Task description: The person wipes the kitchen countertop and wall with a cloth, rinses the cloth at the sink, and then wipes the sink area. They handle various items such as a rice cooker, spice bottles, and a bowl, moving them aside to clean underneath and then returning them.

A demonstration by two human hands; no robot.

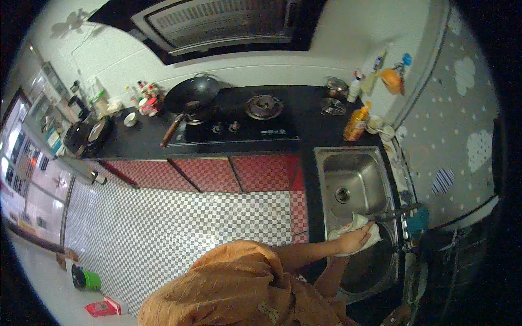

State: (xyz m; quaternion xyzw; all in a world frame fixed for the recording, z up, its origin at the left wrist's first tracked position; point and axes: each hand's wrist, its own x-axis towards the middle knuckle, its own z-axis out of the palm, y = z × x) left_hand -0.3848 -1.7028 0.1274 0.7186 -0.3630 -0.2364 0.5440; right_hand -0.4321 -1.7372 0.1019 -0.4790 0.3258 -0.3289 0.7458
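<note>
My left hand [357, 241] grips a pale, crumpled cloth [335, 233] over the double-basin sink. My right forearm [331, 279] reaches up beneath the left wrist. The right hand itself is hidden behind the cloth and my left hand, so its grip cannot be seen. The upper stainless steel basin [346, 165] shows its drain and bare metal walls. Below the hands, the other basin [369, 273] is dark, and its contents are hard to make out. A long grey bar [393, 212], perhaps the faucet spout, extends over the sink beside the cloth.
An orange pump bottle [357, 124] stands behind the sink. A teal cloth [418, 222] hangs at its right edge. Left along the black counter are a gas burner [264, 107], a black wok [191, 93] and a small white bowl [130, 120]. The range hood [220, 24] juts overhead.
</note>
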